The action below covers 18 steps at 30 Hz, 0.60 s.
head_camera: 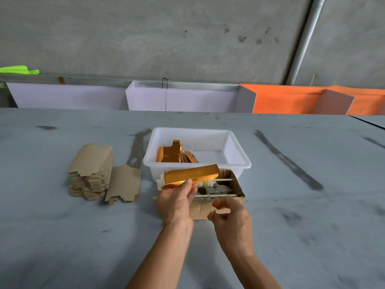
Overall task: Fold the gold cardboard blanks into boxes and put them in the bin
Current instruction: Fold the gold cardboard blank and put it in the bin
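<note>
Gold cardboard, partly folded into a long narrow box (191, 175), is held up in the left hand (177, 202), whose thumb and fingers pinch its near lower edge. The box lies roughly level, tilted slightly up to the right, with a pale unfolded flap showing at its left end. It hangs just over the near rim of the white plastic bin (237, 161) and over the left part of a small open brown carton (233, 197) that stands on the counter (62, 236) touching the bin's near wall.

The right hand (230, 217) is in front of the carton's near right corner, fingers loosely curled with thumb and forefinger close together; it holds nothing that can be made out, and does not touch the gold box.

Inside the bin, toward its left side, lie several gold folded boxes (171, 154), some propped upright, some leaning. The right half of the bin shows bare white floor.

The brown carton holds grey and white bits, too small to identify, and two thin pale sticks (216, 196) lie across its opening, one near the far edge and one near the front.

To the left of the bin, well apart from it, a stack of flat blanks (91, 170) rests on the counter with its brown side up, and one single blank (124, 183) lies just beside it on the right, also brown side up. The grey counter is marked with dark smudges.
</note>
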Motion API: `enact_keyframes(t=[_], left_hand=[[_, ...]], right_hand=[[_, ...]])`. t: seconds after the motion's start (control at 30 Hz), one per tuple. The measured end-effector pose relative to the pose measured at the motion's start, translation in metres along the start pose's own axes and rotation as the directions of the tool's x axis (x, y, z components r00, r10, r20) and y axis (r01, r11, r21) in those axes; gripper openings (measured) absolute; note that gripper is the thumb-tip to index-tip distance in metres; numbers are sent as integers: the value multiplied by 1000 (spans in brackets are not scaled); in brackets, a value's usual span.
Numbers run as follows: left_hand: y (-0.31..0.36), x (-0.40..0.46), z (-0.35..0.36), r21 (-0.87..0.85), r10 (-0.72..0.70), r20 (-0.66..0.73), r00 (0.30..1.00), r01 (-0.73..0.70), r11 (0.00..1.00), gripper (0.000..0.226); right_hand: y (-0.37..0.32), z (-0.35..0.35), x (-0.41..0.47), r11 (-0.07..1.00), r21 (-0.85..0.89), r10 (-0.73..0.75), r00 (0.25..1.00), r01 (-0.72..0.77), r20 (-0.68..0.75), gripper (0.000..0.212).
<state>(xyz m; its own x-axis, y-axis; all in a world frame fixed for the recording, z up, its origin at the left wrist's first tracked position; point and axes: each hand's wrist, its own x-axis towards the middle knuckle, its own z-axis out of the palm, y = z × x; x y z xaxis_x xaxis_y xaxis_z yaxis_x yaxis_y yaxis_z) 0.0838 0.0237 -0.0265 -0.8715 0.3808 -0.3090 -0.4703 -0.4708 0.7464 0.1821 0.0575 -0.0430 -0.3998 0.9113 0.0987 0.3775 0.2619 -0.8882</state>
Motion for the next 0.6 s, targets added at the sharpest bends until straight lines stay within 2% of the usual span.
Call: enact_keyframes(t=[0.17, 0.3, 0.43, 0.6], left_hand=[[0, -1, 0, 0, 17, 6, 1000, -17, 1000, 13], [1, 0, 1, 10, 34, 24, 999, -34, 999, 13], [3, 0, -1, 16, 55, 54, 997, -56, 998, 16], [4, -3, -9, 44, 102, 90, 991, -106, 993, 30]], right_hand=[[11, 12, 2, 995, -56, -90, 993, 86, -72, 26], [18, 12, 6, 998, -9, -64, 994, 63, -94, 24], [15, 3, 3, 974, 227, 19, 999, -10, -39, 24], [-7, -12, -10, 860, 508, -53, 998, 34, 22, 19]])
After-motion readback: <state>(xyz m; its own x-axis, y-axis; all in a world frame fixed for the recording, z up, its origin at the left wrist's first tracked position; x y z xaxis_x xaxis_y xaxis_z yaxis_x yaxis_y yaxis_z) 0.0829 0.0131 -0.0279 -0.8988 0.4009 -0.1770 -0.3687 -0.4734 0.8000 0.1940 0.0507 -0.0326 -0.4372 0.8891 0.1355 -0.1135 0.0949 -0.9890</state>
